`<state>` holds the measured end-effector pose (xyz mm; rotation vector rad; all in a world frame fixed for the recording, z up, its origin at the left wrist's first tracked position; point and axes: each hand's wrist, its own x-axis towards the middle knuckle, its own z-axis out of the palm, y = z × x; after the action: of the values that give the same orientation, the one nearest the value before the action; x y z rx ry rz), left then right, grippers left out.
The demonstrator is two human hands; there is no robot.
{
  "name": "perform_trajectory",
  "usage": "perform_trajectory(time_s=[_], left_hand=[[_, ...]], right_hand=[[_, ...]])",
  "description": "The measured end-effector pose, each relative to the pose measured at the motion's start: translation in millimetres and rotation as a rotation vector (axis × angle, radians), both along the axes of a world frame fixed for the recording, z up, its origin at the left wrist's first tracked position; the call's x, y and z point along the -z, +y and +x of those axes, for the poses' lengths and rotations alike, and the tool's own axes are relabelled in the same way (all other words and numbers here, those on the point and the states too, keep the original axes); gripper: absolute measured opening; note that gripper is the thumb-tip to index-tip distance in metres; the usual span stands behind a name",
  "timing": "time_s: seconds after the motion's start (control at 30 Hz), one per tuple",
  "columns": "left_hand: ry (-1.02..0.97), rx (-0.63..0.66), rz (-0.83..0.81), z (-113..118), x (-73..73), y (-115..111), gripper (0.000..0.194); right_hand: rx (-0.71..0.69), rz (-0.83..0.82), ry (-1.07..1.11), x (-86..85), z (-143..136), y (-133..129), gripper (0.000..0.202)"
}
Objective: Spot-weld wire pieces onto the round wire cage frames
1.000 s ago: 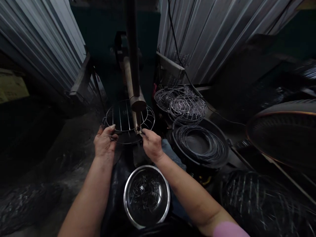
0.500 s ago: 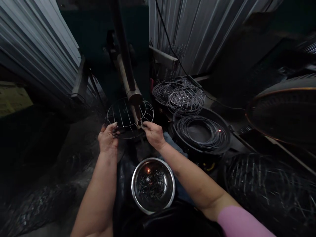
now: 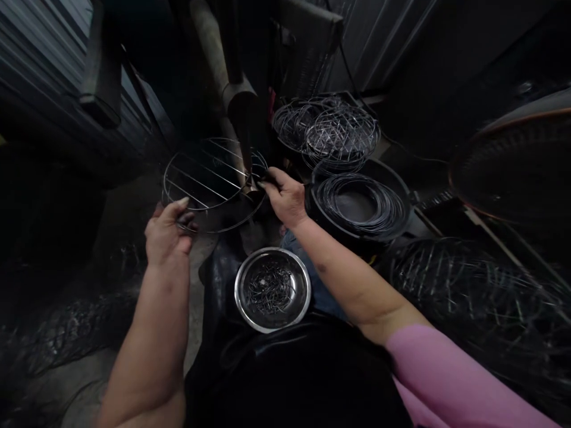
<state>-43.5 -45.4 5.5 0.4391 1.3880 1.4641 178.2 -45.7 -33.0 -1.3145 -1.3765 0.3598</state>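
Note:
A round wire rack (image 3: 205, 207) with parallel bars across it lies around the electrodes of a spot-welding machine (image 3: 241, 98). At the rack's front left, my left hand (image 3: 168, 232) is closed on the rim, its thumb on top. My right hand (image 3: 285, 196) pinches close to the electrode tips at the rack's right side; whatever sits between its fingertips is too small and dark to make out. Below the hands, a shiny steel bowl (image 3: 239, 309) holds many short wire pieces (image 3: 270, 288).
To the right, a dark pan (image 3: 404, 205) holds wire rings (image 3: 328, 202). Behind it lies a pile of round wire racks (image 3: 341, 134). More wirework (image 3: 468, 285) fills the lower right. A large round rimmed object (image 3: 513, 122) stands far right. A bracket (image 3: 102, 77) juts out upper left.
The rack has turned and swung leftward, its bars now slanting, and my left hand has moved left with it. My right hand stays by the electrodes. The view has tilted down; sparks and glints are gone.

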Motion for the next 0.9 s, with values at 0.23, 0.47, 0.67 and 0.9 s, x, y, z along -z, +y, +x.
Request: perform_trajectory(time_s=[0.23,0.47,0.67,0.9], left_hand=[[-0.076,-0.064,0.023,-2,-2.9,-17,0.042],[-0.099,-0.100,0.011,-2,-0.1,-11,0.039],[-0.135,-0.061,0.020,-2,3.0,-15,0.034],[-0.167,-0.025,0.031,-8,12.3,-9,0.039]], right_hand=[[-0.030,-0.284,-0.150,3.9,11,-61,0.022],[-0.390,-1.026,-0.869,40.4,-24,-126,0.024],[-0.440,-1.026,-0.927,58.0,-39,-132,0.029],[-0.575,-0.985,-0.902,49.1,-35,-134,0.032]])
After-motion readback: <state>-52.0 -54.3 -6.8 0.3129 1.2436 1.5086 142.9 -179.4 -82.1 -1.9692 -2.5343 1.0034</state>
